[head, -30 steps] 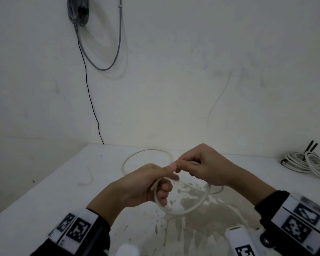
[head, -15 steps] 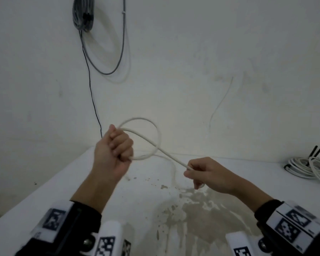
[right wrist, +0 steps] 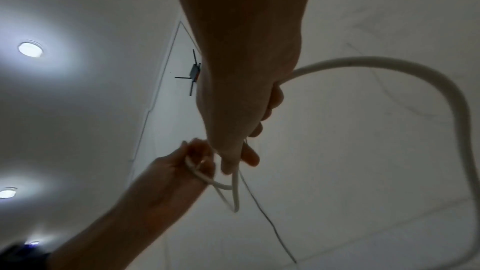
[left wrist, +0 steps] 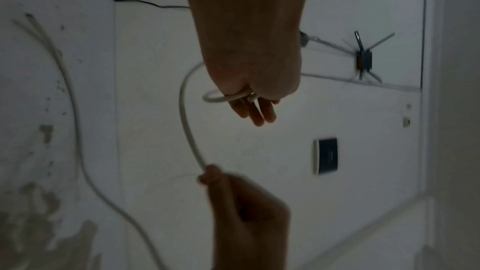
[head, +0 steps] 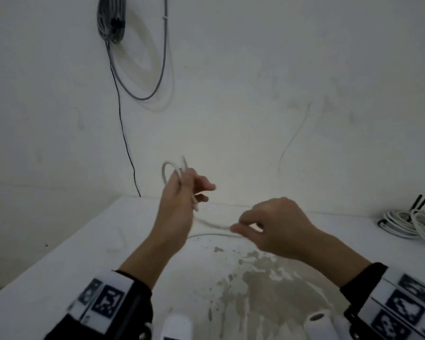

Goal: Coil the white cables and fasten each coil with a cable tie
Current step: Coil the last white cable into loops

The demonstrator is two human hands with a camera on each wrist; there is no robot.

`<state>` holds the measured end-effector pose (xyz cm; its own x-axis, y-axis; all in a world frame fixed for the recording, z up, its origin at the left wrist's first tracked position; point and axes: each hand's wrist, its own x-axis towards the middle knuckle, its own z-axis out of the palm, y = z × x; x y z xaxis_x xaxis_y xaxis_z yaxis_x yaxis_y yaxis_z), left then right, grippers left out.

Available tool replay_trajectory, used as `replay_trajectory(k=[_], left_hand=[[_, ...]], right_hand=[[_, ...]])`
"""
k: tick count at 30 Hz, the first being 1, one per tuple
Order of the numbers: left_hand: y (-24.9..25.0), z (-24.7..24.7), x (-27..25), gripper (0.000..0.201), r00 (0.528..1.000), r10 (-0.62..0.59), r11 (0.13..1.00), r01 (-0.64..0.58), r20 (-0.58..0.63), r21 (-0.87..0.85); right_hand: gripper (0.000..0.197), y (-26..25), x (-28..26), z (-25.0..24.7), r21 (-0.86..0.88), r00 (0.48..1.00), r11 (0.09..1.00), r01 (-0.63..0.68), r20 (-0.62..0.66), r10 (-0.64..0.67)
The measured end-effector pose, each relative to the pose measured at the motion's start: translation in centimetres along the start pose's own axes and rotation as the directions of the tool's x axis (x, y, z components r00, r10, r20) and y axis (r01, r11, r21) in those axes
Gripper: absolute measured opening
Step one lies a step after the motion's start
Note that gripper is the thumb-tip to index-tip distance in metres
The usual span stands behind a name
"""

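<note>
In the head view, a thin white round cable [head: 168, 168] stands as a small loop above the left hand [head: 179, 204], which is raised over the white table top [head: 47, 266] and pinches the loop between thumb and forefinger, its other fingers loosely spread. From that hand the cable drops and sweeps across to the right hand [head: 275, 227], whose thumb and forefinger pinch the strand just above the table. Nearer the camera than the right hand, a patch of worn, flaking grey-brown paint [head: 260, 285] mars the table; far out at the table's right edge lies a bundle of coiled white cables with black ties [head: 410, 223]. On the wall behind the table hangs a grey cable coil [head: 111, 20], with a thin black wire [head: 123, 128] running down to the table's rear edge. Both wrists wear bands printed with black-and-white square marker patterns; no writing can be read. In the left wrist view, the left hand [left wrist: 249, 81] holds the small loop, the cable [left wrist: 185, 122] curving down from it to the fingertips of the right hand [left wrist: 233, 202]. In the right wrist view, the right hand [right wrist: 239, 126] closes its fingers on the cable [right wrist: 389, 65], which arcs wide to the right, while the left hand [right wrist: 192, 161] grips the small loop below; two round ceiling lights [right wrist: 30, 49] glow at left.
</note>
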<state>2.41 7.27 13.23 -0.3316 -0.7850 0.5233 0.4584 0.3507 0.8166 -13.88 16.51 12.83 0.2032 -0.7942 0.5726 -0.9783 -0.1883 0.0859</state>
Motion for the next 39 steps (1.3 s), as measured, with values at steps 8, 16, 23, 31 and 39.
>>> replay_trajectory(k=[8, 16, 23, 31, 39], left_hand=[[-0.7, 1.3, -2.0, 0.041, 0.903, -0.22, 0.88, 0.022, 0.368, 0.474], [0.5, -0.2, -1.7, 0.045, 0.653, -0.53, 0.845, 0.462, 0.541, 0.27], [-1.0, -0.8, -1.6, 0.033, 0.567, -0.168, 0.497, 0.755, 0.806, -0.428], [-1.3, -0.4, -1.5, 0.039, 0.796, -0.488, 0.658, 0.605, 0.359, -0.448], [-1.2, -0.7, -1.7, 0.025, 0.751, -0.431, 0.558, 0.657, 0.5, -0.507]], right_hand=[[0.043, -0.8, 1.3, -2.7, 0.12, 0.985, 0.987, 0.109, -0.145, -0.092], [0.055, 1.4, 0.9, -2.6, 0.255, 0.972, 0.948, -0.191, -0.086, 0.219], [0.093, -0.8, -0.2, -0.7, 0.849, 0.846, 0.004, -0.528, 0.526, 0.086], [0.039, -1.7, 0.9, -1.2, 0.883, 0.833, -0.024, -0.469, 0.451, 0.321], [0.037, -1.4, 1.4, -0.9, 0.856, 0.771, -0.181, -0.484, 0.515, 0.375]])
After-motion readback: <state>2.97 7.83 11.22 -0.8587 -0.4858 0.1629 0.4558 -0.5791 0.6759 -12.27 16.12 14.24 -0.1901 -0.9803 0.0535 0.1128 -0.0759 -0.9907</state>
